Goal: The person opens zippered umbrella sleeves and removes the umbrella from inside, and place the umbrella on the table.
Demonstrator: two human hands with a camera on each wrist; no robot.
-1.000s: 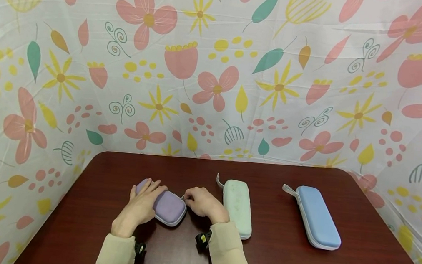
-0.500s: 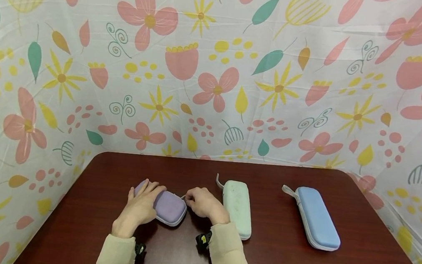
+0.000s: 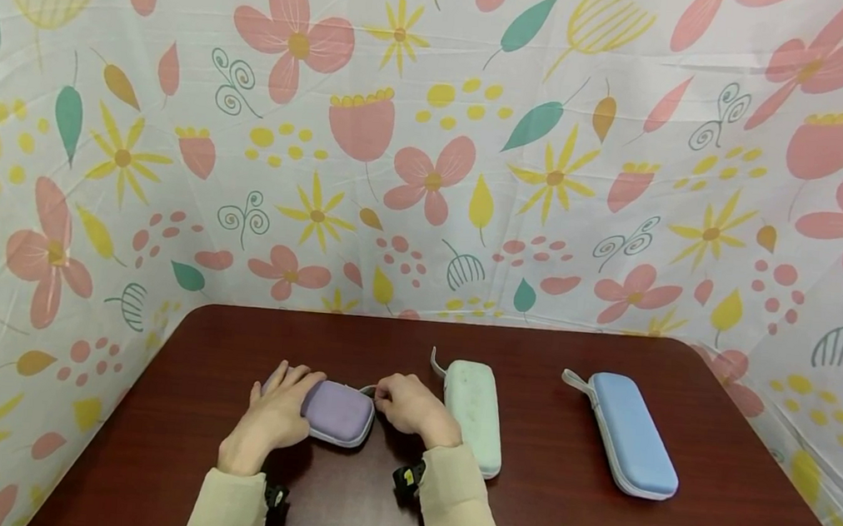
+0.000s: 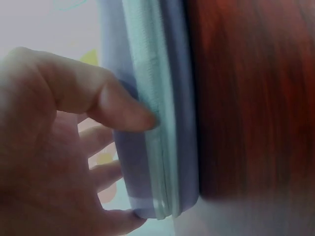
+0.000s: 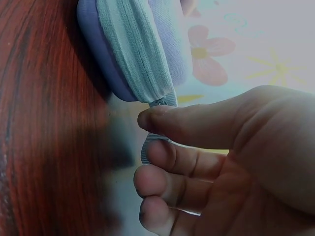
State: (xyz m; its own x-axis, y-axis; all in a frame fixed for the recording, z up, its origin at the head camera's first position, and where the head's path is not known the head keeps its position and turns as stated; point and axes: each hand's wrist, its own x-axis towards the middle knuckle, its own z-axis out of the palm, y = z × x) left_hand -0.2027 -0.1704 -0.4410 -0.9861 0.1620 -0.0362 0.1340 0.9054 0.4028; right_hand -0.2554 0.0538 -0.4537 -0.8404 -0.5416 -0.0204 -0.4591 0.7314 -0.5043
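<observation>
A purple hard-shell zip case (image 3: 339, 414) lies on the dark table left of centre, its zipper closed along the visible side. My left hand (image 3: 271, 419) grips its left part, fingers over the top and far side. In the left wrist view, the thumb rests on the pale zipper band (image 4: 160, 98). At the case's right end, my right hand (image 3: 409, 404) pinches the zipper pull between thumb and index finger. A short grey wrist strap (image 5: 147, 150) shows beside these fingers in the right wrist view. The thumb hides most of the pull.
A mint green zip case (image 3: 473, 418) lies just right of my right hand, partly behind the forearm. Farther right is a light blue zip case (image 3: 634, 436) with a strap loop. A flower-printed curtain (image 3: 424, 238) stands behind the table (image 3: 519, 522).
The purple case has turned slightly, and its left end has shifted a little left with my left hand. My right hand stays at the zipper pull, almost unmoved.
</observation>
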